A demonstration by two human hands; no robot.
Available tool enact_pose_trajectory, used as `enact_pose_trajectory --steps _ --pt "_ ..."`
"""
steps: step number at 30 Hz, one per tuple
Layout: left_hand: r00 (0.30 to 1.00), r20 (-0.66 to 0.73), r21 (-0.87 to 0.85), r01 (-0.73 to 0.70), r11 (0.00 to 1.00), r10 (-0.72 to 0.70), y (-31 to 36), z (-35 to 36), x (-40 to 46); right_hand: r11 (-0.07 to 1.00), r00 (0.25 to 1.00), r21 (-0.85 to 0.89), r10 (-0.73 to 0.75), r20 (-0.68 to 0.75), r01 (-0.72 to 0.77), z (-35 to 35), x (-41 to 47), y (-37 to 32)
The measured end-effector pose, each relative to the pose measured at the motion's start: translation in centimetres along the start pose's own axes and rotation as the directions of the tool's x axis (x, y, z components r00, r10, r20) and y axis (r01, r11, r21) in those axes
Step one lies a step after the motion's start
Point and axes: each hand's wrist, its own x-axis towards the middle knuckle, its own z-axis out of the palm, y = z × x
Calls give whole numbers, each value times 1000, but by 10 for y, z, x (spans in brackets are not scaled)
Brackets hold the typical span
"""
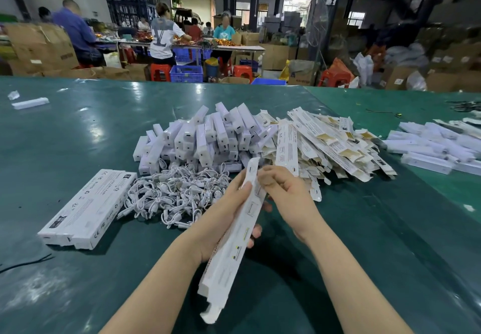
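A long white printed carton [235, 240] slants from near my chest up toward the piles, its lower flap hanging loose. My left hand [226, 219] grips it around the middle, thumb on top and fingertips showing underneath. My right hand [283, 190] has curled fingers at the carton's upper end; what they pinch is hidden. Behind lie a tangle of short white cables [174, 193], a heap of white lamp bars [208, 135] and a heap of flat unfolded cartons [325, 146].
Packed white cartons [88, 206] lie side by side at the left on the green table [78, 130]. More white bars [440, 143] lie at the right. A loose white piece [30, 103] sits at far left. People work at tables in the background among boxes and stools.
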Motion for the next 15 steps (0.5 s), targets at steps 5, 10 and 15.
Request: enact_pose_trajectory --steps 5,10,15 --pt "1000 5 -133 24 991 -23 0 2 0 999 1000 -39 15 -26 -16 5 -1 -2" --pt "1000 -11 -80 -11 997 10 2 5 -1 999 998 -18 -37 -49 36 14 -6 -6" --pt "998 -56 -40 -40 998 38 0 3 1 997 992 -15 -78 -99 77 17 -7 -4"
